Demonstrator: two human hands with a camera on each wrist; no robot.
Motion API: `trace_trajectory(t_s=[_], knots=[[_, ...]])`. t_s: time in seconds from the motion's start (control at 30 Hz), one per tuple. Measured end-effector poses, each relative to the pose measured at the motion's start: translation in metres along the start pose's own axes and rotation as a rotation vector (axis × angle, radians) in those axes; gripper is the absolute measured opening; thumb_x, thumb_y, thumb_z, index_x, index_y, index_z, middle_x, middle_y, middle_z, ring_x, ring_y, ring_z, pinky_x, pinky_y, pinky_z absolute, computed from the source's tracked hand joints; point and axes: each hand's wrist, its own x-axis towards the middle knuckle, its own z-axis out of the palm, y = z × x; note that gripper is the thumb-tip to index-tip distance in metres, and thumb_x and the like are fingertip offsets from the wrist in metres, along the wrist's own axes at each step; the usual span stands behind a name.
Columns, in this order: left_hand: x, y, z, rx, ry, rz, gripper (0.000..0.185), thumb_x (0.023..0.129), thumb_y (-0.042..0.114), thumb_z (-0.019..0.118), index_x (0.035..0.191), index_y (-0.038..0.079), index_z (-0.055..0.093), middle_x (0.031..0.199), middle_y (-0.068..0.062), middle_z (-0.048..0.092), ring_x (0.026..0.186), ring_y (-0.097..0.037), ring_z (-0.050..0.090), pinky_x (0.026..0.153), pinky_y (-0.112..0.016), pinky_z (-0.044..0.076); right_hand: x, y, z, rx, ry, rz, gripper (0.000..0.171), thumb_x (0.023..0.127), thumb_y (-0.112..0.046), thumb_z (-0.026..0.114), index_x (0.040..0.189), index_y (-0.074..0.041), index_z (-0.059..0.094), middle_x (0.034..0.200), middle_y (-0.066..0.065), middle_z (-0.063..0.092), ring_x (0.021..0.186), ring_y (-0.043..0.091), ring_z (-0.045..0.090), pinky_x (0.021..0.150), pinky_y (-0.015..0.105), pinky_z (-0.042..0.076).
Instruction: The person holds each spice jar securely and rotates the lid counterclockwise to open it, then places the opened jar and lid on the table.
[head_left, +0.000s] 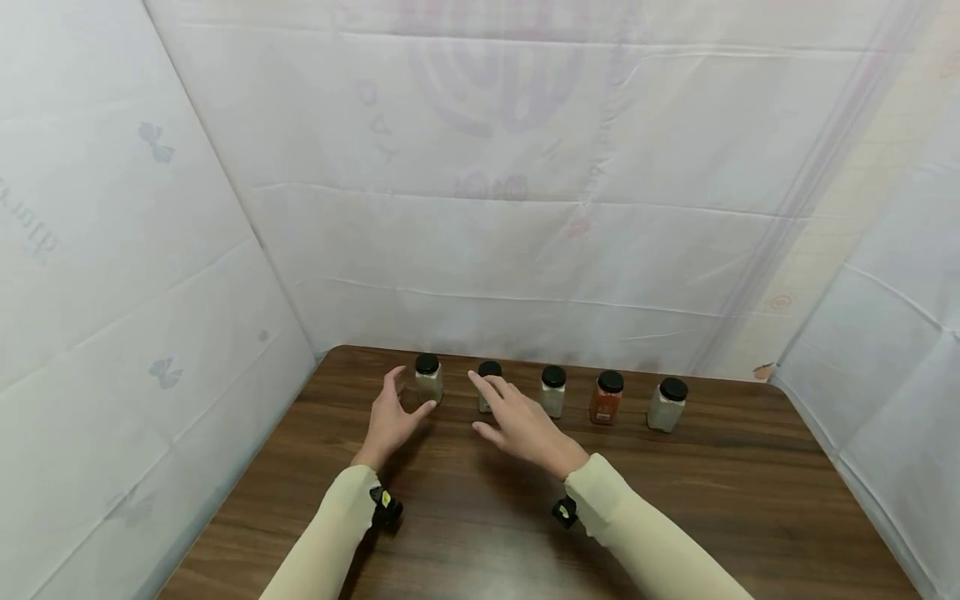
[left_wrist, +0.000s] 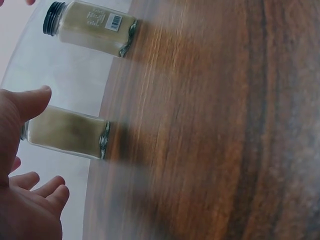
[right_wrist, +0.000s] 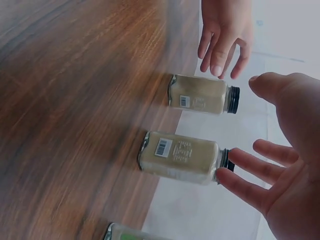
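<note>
Hands over bench (head_left: 750,500), neither holding anything. Left hand (head_left: 392,421) fingers spread, cupped just beside first jar (head_left: 429,379) at left end of row, not clearly touching. Right hand (head_left: 520,423) fingers spread, hovering in front of second jar (head_left: 489,375), partly hiding it. Both jars upright, black caps, pale contents, near bench's back edge. Three more jars (head_left: 609,397) in same row to the right, one orange-red.
</note>
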Motion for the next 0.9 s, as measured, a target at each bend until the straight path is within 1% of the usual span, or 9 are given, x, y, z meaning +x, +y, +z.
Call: trace_trajectory(t_s=[0.1, 0.27, 0.37, 0.43, 0.6, 0.73, 0.9], knots=[[0.002, -0.002, 0.002, 0.009, 0.002, 0.001, 0.092, 0.091, 0.024, 0.081, 0.158, 0.003, 0.022, 0.156, -0.032, 0.036, 0.139, -0.049, 0.044, 0.109, -0.060, 0.044, 0.003, -0.002, 0.001, 0.019, -0.008, 0.008, 0.080, 0.103, -0.036, 0.064, 0.166, -0.015, 0.018, 0.155, 0.016, 0.044, 0.121, 0.028, 0.062, 0.082, 0.040, 0.061], [0.007, -0.005, 0.003, 0.015, 0.005, 0.003, 0.092, 0.091, 0.023, 0.082, 0.159, 0.001, 0.024, 0.156, -0.032, 0.037, 0.138, -0.050, 0.046, 0.109, -0.059, 0.045, 0.009, -0.005, 0.002, 0.053, 0.010, 0.005, 0.080, 0.103, -0.035, 0.064, 0.166, -0.015, 0.018, 0.157, 0.016, 0.043, 0.116, 0.027, 0.065, 0.083, 0.040, 0.061], [0.009, -0.006, 0.003, 0.025, 0.004, 0.009, 0.091, 0.090, 0.022, 0.082, 0.158, -0.001, 0.026, 0.153, -0.032, 0.041, 0.135, -0.049, 0.049, 0.107, -0.058, 0.047, 0.012, -0.007, 0.002, 0.075, 0.038, 0.005, 0.080, 0.103, -0.033, 0.064, 0.165, -0.013, 0.019, 0.156, 0.016, 0.044, 0.115, 0.027, 0.066, 0.085, 0.041, 0.061], [0.010, -0.007, 0.004, 0.030, 0.004, 0.015, 0.089, 0.090, 0.021, 0.083, 0.157, -0.002, 0.029, 0.150, -0.032, 0.044, 0.133, -0.048, 0.051, 0.106, -0.058, 0.048, 0.013, -0.008, 0.004, 0.094, 0.060, 0.007, 0.079, 0.103, -0.032, 0.065, 0.164, -0.011, 0.021, 0.154, 0.016, 0.045, 0.112, 0.027, 0.067, 0.083, 0.041, 0.061], [0.011, -0.009, 0.004, 0.034, 0.008, 0.033, 0.084, 0.088, 0.015, 0.084, 0.154, -0.003, 0.036, 0.143, -0.032, 0.053, 0.128, -0.046, 0.056, 0.104, -0.055, 0.051, 0.018, -0.011, 0.008, 0.150, 0.087, 0.031, 0.077, 0.103, -0.032, 0.066, 0.164, -0.012, 0.024, 0.154, 0.015, 0.046, 0.109, 0.027, 0.068, 0.083, 0.041, 0.061], [0.015, -0.011, 0.005, 0.015, 0.006, 0.024, 0.082, 0.087, 0.011, 0.084, 0.153, -0.002, 0.039, 0.142, -0.031, 0.054, 0.128, -0.044, 0.057, 0.104, -0.052, 0.051, 0.022, -0.013, 0.011, 0.198, 0.086, 0.068, 0.076, 0.102, -0.032, 0.066, 0.164, -0.014, 0.025, 0.155, 0.014, 0.045, 0.112, 0.029, 0.067, 0.088, 0.044, 0.060], [0.019, -0.013, 0.006, -0.054, -0.027, -0.018, 0.082, 0.085, 0.007, 0.085, 0.154, 0.000, 0.039, 0.151, -0.028, 0.047, 0.134, -0.042, 0.053, 0.108, -0.046, 0.048, 0.026, -0.016, 0.017, 0.226, 0.091, 0.101, 0.074, 0.102, -0.030, 0.067, 0.163, -0.012, 0.028, 0.155, 0.016, 0.045, 0.118, 0.031, 0.065, 0.101, 0.053, 0.053]])
